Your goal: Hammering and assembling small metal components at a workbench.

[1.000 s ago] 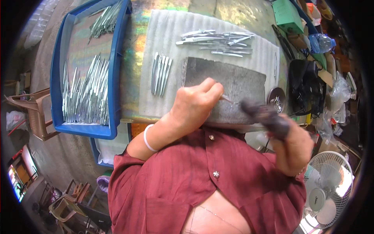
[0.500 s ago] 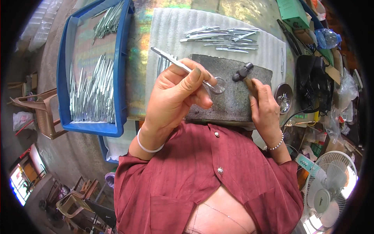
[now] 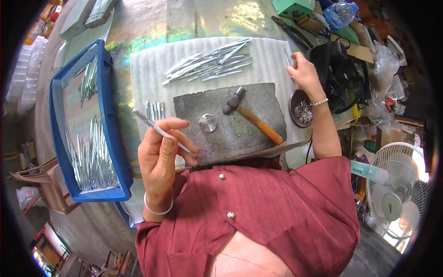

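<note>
My left hand [image 3: 162, 150], at the left of the dark stone slab [image 3: 194, 141], pinches a slim silver metal rod [image 3: 158, 128] that slants up to the left. My right hand [image 3: 305, 76] reaches to the right edge of the white foam mat [image 3: 272, 55], its fingers closed on a thin metal tool [image 3: 287, 57] there; much of the tool is hidden. On the slab lies a ball-peen hammer [image 3: 254, 121] with a wooden handle. A round shiny metal disc [image 3: 208, 123] sits left of the hammer. A small dark bowl [image 3: 300, 109] of tiny metal pins stands below my right wrist.
Several silver rods [image 3: 207, 62] are heaped on the mat, with a short row [image 3: 155, 111] nearer my left hand. A blue tray [image 3: 121, 152] at left holds many more. Pliers [image 3: 293, 33], a black bag-like object [image 3: 330, 69] and a fan [image 3: 397, 184] are at right.
My right hand has let go of the hammer, now lying on the slab, and moved to the mat's right edge. My left hand has drawn away from the disc, still holding the rod. The view has shifted.
</note>
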A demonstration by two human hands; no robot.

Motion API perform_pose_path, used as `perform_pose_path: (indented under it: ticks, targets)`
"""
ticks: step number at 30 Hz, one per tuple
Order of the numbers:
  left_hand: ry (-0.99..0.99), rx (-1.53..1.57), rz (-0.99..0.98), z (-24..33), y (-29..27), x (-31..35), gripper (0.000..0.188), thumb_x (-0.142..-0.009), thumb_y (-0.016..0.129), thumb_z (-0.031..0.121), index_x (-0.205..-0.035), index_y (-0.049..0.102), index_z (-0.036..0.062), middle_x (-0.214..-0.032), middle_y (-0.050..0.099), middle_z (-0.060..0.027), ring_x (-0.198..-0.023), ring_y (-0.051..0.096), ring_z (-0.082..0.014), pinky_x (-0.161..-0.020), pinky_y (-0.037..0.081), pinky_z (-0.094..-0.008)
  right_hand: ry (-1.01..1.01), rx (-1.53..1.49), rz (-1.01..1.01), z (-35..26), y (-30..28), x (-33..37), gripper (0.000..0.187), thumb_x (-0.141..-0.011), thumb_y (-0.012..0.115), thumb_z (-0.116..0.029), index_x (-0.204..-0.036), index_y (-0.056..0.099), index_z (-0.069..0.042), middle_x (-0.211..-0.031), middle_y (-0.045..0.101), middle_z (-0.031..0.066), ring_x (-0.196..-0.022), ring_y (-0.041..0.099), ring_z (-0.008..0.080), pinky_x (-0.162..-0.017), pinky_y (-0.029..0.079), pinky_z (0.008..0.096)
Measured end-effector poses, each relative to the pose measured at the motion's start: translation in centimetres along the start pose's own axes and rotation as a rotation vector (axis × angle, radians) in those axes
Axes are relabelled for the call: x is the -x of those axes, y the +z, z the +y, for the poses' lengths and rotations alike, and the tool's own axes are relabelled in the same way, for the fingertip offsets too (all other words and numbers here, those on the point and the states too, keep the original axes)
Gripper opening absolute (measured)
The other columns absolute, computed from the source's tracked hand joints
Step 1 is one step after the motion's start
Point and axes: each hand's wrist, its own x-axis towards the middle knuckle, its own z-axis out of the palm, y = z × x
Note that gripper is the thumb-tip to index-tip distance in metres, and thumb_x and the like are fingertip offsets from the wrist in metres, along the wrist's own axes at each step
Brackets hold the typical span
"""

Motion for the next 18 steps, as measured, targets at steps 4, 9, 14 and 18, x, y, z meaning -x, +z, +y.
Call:
perform_pose_path:
  ticks: [4,9,14,18]
  targets:
    - [0.069,-0.235,0.12,-0.1,0.2,0.6,0.026,-0.09,0.058,0.005,-0.113,0.054,-0.0045,-0.078,0.064,-0.0101,-0.058,0.056,-0.0085,-0.054,0.046,-0.0188,-0.004,0.097,-0.024,1.0,2.0,-2.1,0.04,-0.072,0.057,-0.013,-0.109,0.052,0.001,-0.088,0.063,0.0222,-0.086,0.062,0.0354,-0.078,0.048,0.0399]
    - [0.014,-0.154,0.117,0.9,1.2,0.9,0.023,-0.089,0.058,0.004,-0.111,0.057,-0.0042,-0.071,0.063,-0.0051,-0.055,0.052,-0.0038,-0.049,0.04,-0.0154,0.038,-0.071,-0.084,-0.6,-1.0,-1.5,0.037,-0.071,0.056,-0.013,-0.104,0.056,0.003,-0.098,0.062,0.0261,-0.097,0.059,0.0385,-0.085,0.046,0.0404]
    - [-0.034,-0.215,-0.013,0.5,0.2,0.5,0.024,-0.095,0.051,0.012,-0.112,0.057,-0.0037,-0.068,0.062,-0.0033,-0.057,0.053,-0.0034,-0.051,0.041,-0.017,0.025,-0.855,-0.23,-4.8,-5.9,3.5,0.02,-0.084,0.053,-0.009,-0.099,0.056,0.003,-0.082,0.062,0.0083,-0.06,0.056,0.0103,-0.053,0.046,0.023]
    - [-0.032,-0.243,-0.039,-0.7,0.5,-0.2,0.025,-0.095,0.051,0.01,-0.115,0.057,-0.0029,-0.074,0.064,-0.0032,-0.069,0.059,-0.0062,-0.063,0.046,-0.0185,-0.055,-1.116,-0.368,-10.9,-7.4,8.4,0.019,-0.093,0.047,-0.01,-0.106,0.053,0.002,-0.079,0.059,0.006,-0.054,0.051,0.0055,-0.048,0.041,0.0178]
